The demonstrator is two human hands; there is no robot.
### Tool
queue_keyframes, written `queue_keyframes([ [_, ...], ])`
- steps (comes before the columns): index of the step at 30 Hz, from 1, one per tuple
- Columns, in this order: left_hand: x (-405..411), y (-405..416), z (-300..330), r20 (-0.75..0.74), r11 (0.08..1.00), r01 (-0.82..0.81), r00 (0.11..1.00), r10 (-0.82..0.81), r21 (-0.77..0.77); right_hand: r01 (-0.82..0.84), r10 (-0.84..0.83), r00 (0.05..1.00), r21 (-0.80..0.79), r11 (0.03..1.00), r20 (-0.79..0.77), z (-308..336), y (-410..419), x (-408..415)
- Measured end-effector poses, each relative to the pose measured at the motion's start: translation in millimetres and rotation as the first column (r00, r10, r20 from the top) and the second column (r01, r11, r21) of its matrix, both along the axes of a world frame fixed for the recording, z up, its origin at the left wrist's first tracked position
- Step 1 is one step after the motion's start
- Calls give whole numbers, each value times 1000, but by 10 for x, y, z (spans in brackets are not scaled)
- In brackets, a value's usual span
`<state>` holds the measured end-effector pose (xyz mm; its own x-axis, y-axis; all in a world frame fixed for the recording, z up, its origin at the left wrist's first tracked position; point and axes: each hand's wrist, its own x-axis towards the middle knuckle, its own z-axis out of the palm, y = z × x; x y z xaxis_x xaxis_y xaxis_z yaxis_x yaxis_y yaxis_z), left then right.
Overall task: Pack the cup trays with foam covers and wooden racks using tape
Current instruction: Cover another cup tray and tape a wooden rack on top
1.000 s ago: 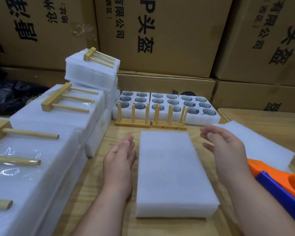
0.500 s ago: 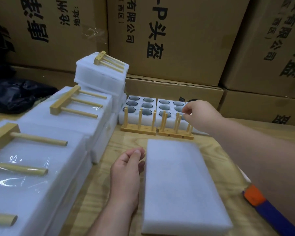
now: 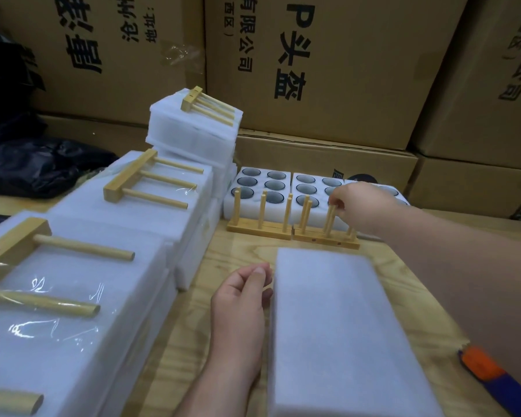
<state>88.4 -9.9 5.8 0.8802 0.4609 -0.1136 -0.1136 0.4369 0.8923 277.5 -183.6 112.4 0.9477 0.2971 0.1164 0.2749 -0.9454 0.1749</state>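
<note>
Cup trays (image 3: 260, 188), white foam blocks with round wells holding dark cups, sit in a row at the back of the wooden table (image 3: 232, 260), against a wall of printed cardboard cartons (image 3: 328, 64). Two trays show fully, six wells each; a third is mostly hidden behind the right hand (image 3: 360, 203). Directly in front of the trays stand two wooden racks (image 3: 260, 228), upright, three pegs apiece, placed end to end. The right hand reaches over to the right-hand rack (image 3: 327, 236), fingers curled and pinching the top of its middle peg. In front of the racks, one plain foam cover (image 3: 340, 326) lies flat on the table. The left hand (image 3: 241, 305) rests just beside the cover's left edge, fingers loosely curled and holding nothing, its fingertips near the foam. To the left of the trays are three finished packs (image 3: 82, 296), each a white foam bundle with a rack lying flat on top under clear tape. Right of the cover, an orange-and-blue tool (image 3: 487, 371) shows partly at the table's edge.
</note>
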Motion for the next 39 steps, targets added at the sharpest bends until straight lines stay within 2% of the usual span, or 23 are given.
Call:
queue_keyframes([
  [7,-9,2,1,2,1000,6,1000,-6,3,-42,59,996,-216,976,70,117,-68,-99],
  [9,-12,1,6,6,1000,6,1000,-6,1,-57,82,990,-214,975,111,196,-120,-145],
  [15,-40,-5,41,1,1000,13,1000,-13,-21,-74,62,975,49,996,214,561,-354,-368],
  [19,-52,-5,56,-3,999,20,1000,-20,-33,-121,56,977,323,939,203,752,-478,-672],
  [23,-74,-12,79,-1,999,27,1000,-27,-24,-112,25,988,580,807,155,759,-558,-1010],
  [28,-99,-26,107,-7,999,51,999,-51,0,-87,-32,993,874,478,117,481,-630,-1450],
  [30,-105,-31,108,-7,997,71,997,-71,11,-91,-50,992,929,359,117,320,-635,-1597],
  [32,-106,-30,102,-6,997,79,997,-79,14,-84,-51,993,956,280,103,157,-642,-1702],
  [39,-103,-37,98,6,996,89,996,-89,8,-22,-90,995,993,113,32,-299,-613,-1783],
])
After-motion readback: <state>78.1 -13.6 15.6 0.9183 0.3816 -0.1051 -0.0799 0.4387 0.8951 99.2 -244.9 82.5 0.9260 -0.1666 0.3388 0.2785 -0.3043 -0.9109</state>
